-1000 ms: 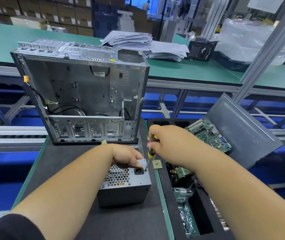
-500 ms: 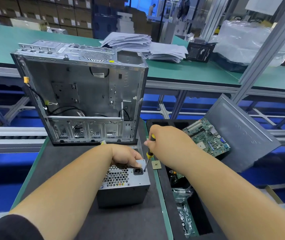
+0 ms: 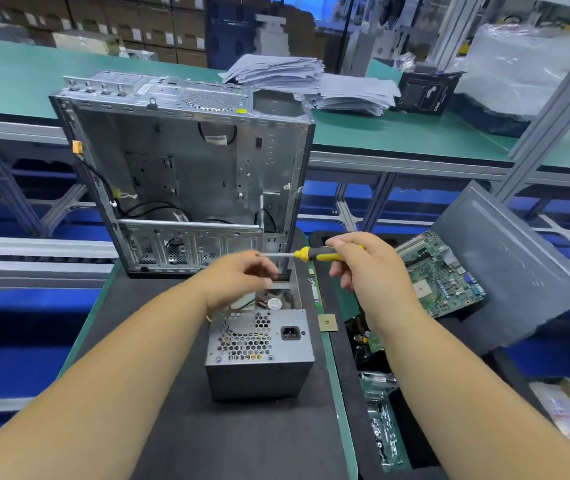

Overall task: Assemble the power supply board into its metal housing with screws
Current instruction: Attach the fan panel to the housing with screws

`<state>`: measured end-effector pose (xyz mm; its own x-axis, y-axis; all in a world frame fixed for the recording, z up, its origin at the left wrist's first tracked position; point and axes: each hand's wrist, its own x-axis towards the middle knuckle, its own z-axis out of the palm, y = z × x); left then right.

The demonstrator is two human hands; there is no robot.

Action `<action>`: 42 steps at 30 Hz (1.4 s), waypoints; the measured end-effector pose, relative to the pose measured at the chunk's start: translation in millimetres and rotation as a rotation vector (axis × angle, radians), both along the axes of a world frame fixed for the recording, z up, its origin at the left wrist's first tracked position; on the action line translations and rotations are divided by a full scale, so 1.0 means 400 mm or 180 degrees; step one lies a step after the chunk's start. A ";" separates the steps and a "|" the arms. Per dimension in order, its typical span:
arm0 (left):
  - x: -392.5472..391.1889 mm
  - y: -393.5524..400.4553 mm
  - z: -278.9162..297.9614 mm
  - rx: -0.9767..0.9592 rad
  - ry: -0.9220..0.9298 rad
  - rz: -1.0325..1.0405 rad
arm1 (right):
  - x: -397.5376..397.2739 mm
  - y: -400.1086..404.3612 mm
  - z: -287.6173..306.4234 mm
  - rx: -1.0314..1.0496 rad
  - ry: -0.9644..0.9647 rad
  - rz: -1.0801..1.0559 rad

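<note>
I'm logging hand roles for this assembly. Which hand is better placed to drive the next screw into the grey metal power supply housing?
Right. The right hand grips the yellow-handled screwdriver above the grey metal power supply housing. The left hand is at the screwdriver's tip, holding no tool.

The screwdriver [image 3: 325, 253] has a yellow and black handle. The power supply box [image 3: 259, 355] is grey with a honeycomb grille, on a black mat [image 3: 145, 341] edged green. The circuit board [image 3: 439, 275] is green.

My count at the bench
I see 2 hands [image 3: 242, 275], 1 screwdriver [image 3: 314, 253], 1 power supply [image 3: 259, 355], 1 open case [image 3: 186, 174], 1 motherboard [image 3: 442, 271].
</note>
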<state>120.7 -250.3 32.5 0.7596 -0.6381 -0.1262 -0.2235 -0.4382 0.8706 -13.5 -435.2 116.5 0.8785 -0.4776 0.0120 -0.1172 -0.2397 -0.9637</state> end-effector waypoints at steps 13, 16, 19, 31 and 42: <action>-0.072 0.342 -0.085 -0.0072 0.0087 0.2499 | 0.149 0.228 -0.097 0.2090 0.0454 0.0851; -0.088 0.372 -0.136 0.0422 -0.0119 0.2423 | 0.174 0.266 -0.106 0.2173 0.0498 0.0944; -0.089 0.378 -0.198 0.1089 -0.0338 0.2330 | 0.191 0.288 -0.115 0.2153 0.0518 0.0987; -0.005 0.337 -0.297 0.1087 -0.0605 0.2267 | 0.219 0.290 -0.152 0.2103 0.0538 0.0778; 0.090 0.323 -0.299 0.1547 -0.0781 0.1516 | 0.233 0.289 -0.152 0.2017 0.0490 0.0709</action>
